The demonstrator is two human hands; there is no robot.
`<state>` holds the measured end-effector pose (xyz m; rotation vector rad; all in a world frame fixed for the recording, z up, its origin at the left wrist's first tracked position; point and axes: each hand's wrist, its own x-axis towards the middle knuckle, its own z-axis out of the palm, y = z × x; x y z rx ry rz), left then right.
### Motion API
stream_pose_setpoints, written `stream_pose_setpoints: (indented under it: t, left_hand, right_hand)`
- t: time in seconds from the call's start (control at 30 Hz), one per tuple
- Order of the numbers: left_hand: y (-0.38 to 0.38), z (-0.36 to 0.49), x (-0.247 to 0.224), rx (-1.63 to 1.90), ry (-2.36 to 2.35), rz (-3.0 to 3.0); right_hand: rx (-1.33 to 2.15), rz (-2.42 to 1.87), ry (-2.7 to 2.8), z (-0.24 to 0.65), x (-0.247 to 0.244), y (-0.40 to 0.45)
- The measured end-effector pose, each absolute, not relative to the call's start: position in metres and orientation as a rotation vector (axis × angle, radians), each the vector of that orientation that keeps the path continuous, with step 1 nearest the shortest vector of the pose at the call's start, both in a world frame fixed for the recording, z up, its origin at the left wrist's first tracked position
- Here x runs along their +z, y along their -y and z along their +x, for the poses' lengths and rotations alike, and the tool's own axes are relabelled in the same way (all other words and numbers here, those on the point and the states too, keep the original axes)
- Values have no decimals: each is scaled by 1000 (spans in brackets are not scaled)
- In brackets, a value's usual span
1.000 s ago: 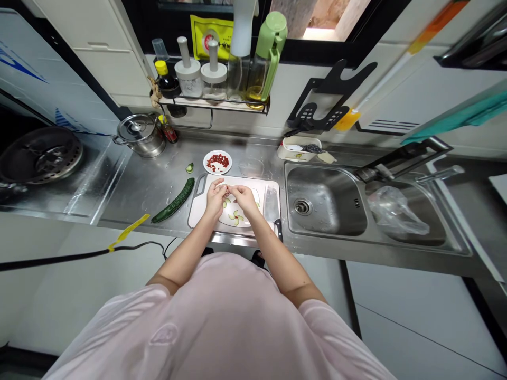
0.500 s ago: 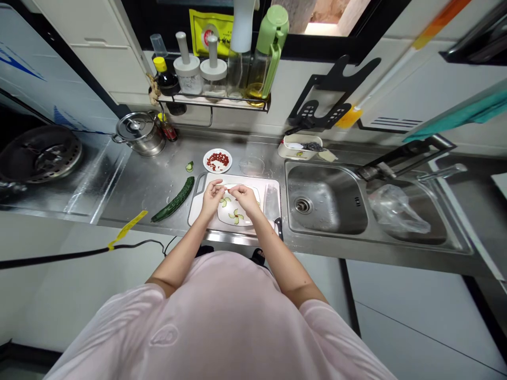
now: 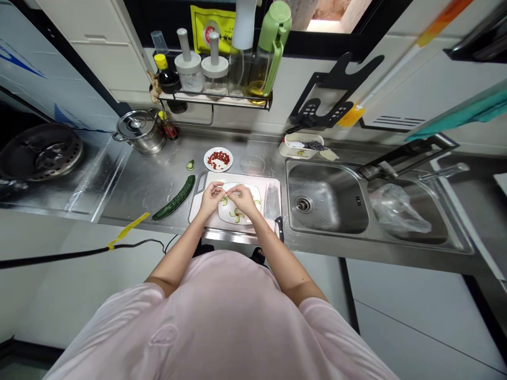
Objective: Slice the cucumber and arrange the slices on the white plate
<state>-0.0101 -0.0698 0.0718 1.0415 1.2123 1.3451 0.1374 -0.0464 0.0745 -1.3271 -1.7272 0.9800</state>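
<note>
Though half-curled, both hands [image 3: 213, 199] [image 3: 243, 199] (any contents unclear) over white plate [image 3: 224, 212] of curved, green-edged slices [image 3: 237, 214].

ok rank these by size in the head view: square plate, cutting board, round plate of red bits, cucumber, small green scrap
1. Cutting board
2. Square plate
3. Cucumber and round plate: too alike in area to rank
4. Small green scrap
</note>
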Motion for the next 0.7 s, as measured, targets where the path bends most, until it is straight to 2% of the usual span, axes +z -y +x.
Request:
stream_pose_setpoints:
  t: [0.2, 0.3, 0.47, 0.7]
  left_hand:
    - [72, -12, 62, 1312, -1250, 1103]
    - [70, -18, 52, 1265, -1416, 1154]
    - [73, -35, 35, 1014, -1877, 1424]
    - [84, -41, 31, 729, -2045, 1581]
  right_hand:
    - [932, -1368, 1807, 136, 65, 45]
    - [907, -1401, 1838, 136, 58, 44]
    - [830, -1548, 1944, 135, 50, 46]
    - [743, -1671, 2096, 129, 43, 49]
